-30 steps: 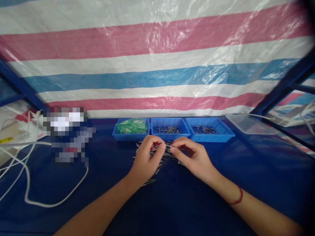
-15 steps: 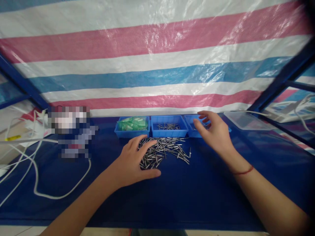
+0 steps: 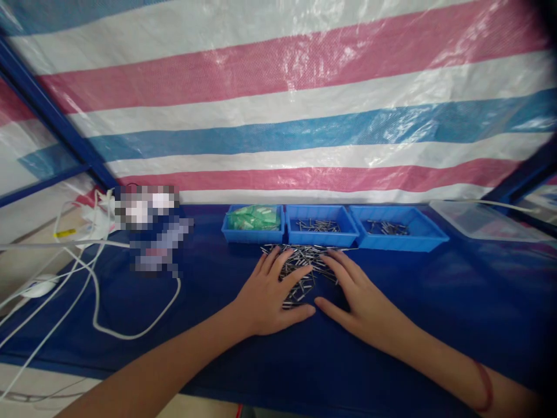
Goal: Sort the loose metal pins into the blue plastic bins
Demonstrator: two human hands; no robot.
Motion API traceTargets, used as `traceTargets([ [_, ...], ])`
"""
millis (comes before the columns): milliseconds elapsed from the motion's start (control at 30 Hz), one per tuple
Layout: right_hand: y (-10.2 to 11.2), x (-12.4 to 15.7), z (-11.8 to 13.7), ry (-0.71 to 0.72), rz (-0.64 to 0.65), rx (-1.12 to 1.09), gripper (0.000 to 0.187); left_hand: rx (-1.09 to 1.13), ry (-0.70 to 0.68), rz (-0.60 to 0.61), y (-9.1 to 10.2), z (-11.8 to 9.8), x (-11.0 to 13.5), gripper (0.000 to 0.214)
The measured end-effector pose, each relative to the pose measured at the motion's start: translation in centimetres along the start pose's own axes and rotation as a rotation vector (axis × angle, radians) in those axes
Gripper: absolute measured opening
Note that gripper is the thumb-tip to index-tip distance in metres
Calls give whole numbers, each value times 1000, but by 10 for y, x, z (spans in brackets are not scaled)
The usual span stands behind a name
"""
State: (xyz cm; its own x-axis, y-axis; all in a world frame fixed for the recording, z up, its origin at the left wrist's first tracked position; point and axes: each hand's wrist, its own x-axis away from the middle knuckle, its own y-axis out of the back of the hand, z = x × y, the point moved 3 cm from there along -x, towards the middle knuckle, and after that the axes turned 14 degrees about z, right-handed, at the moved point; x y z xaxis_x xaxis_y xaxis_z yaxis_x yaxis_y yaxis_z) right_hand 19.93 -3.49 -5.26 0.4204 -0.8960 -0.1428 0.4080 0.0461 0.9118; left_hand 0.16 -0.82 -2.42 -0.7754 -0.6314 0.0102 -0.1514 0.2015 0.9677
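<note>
A pile of silver pop rivets [image 3: 300,278] lies on the blue tabletop [image 3: 278,366], between my two hands. My left hand [image 3: 272,293] is spread along the pile's left side, its fingers over the rivets and its thumb pointing right. From the other side, my right hand [image 3: 359,293] reaches in with fingers apart, fingertips at the pile's right edge. Neither hand grips anything that I can see. Just behind the pile, the middle blue bin [image 3: 322,237] and the right blue bin [image 3: 400,242] each hold some rivets.
The left blue bin [image 3: 252,237] contains a green plastic bag [image 3: 255,217]. White cables [image 3: 98,307] run over the table's left side, near a blurred-out patch. At the back right lies a clear plastic sheet or lid [image 3: 483,222]. A striped tarp [image 3: 304,128] hangs behind.
My right hand has come from over the right bin, down and left to the pile's right side. My left hand stays at the pile's left. The view has shifted left.
</note>
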Motion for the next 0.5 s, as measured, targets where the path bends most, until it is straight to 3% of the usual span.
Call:
traceTargets([
  [167,-6,-9,19,58,-71,-116,45,40,26,-126,-13,-16,-20,44],
  [333,-10,-22,26,114,-85,-182,50,110,82,-178,-21,-19,-36,41],
  [500,-8,-28,27,131,-99,-136,43,200,97,-208,-19,-17,-34,41],
])
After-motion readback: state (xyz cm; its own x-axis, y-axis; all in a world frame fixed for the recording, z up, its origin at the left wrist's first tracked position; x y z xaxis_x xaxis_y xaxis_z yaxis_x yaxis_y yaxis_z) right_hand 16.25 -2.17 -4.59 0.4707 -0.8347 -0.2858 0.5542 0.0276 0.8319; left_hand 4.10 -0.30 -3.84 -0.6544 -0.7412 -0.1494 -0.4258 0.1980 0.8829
